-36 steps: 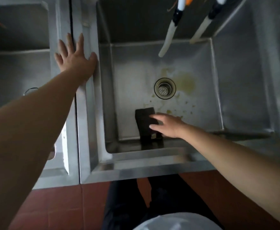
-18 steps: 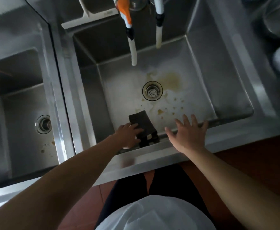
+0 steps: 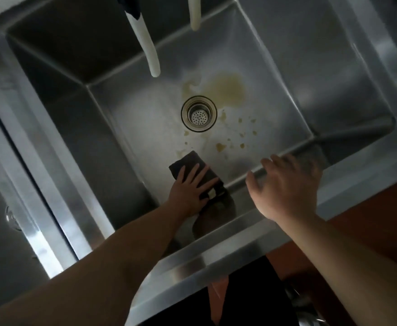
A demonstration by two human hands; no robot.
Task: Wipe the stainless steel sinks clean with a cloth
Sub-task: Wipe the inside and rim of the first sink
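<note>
Down in the sink (image 3: 275,74), the left hand (image 3: 189,191) lies flat on a dark cloth (image 3: 189,161), its fingers straight and spread over the cloth's near half, pressing it against the sink floor close to the front wall. Nothing is curled round the cloth; the palm and fingers simply rest on top. A small pale patch, perhaps a label, shows at the cloth's edge just beside the thumb.

To the right of that hand, the right hand (image 3: 286,184) is at the sink's front rim, fingers loosely spread and holding nothing; it is blurred, and whether it touches the rim cannot be told.

Beyond the left hand's fingertips sits the round drain (image 3: 198,113). Yellowish-brown stains (image 3: 228,89) spread past the drain and to its right, with smaller spots scattered between the drain and the right hand. Farther still, two pale hoses (image 3: 149,50) hang down over the basin. Left of the left forearm, a second sink (image 3: 6,243) adjoins this one, parted from it by steel rims.
</note>
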